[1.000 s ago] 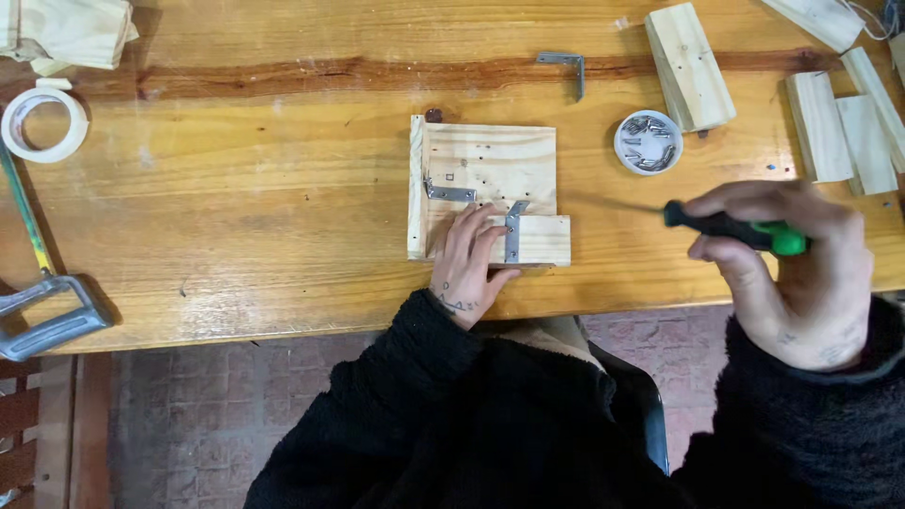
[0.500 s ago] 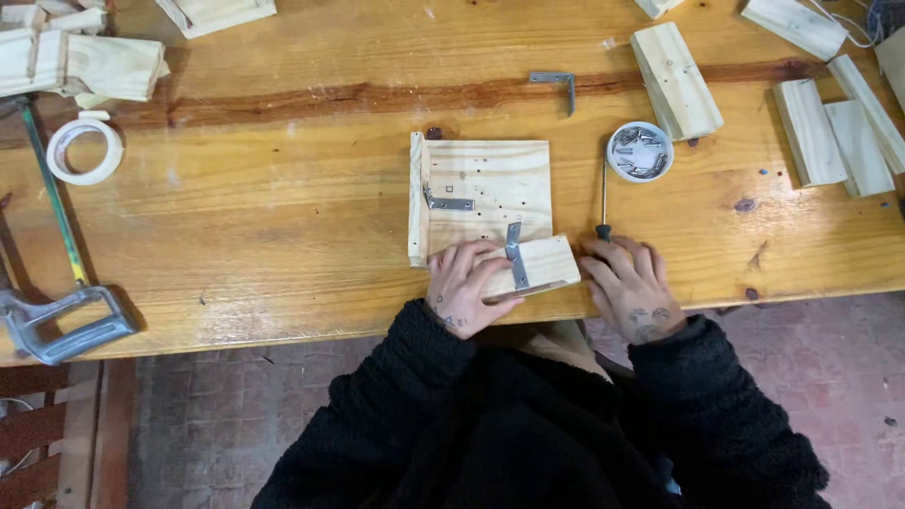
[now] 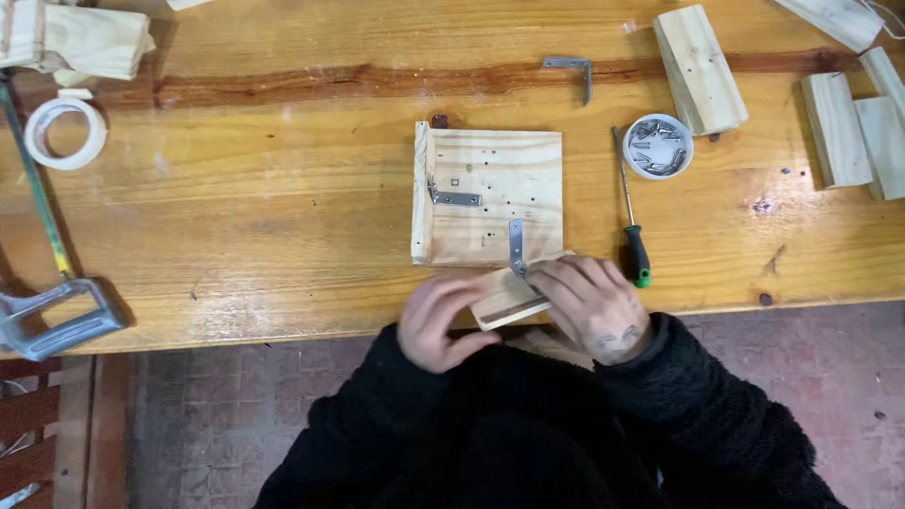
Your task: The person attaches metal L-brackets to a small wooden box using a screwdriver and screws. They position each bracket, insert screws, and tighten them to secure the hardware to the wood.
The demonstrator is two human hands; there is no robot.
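- Head view: both hands on the small pale wooden block (image 3: pixel 504 300) at the counter (image 3: pixel 236 236) edge, touching the square pine board (image 3: pixel 490 193).
- Left hand (image 3: pixel 436 323) fingers wrap its end; right hand (image 3: pixel 589 302) fingers press on top.
- Block looks light, stiff; best held by its long sides, clear of the grey metal bracket (image 3: pixel 516 247).

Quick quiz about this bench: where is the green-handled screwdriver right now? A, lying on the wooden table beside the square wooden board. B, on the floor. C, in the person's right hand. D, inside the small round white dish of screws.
A: the green-handled screwdriver lies flat on the wooden table, just right of the square wooden board, while both hands hold a small wooden block.
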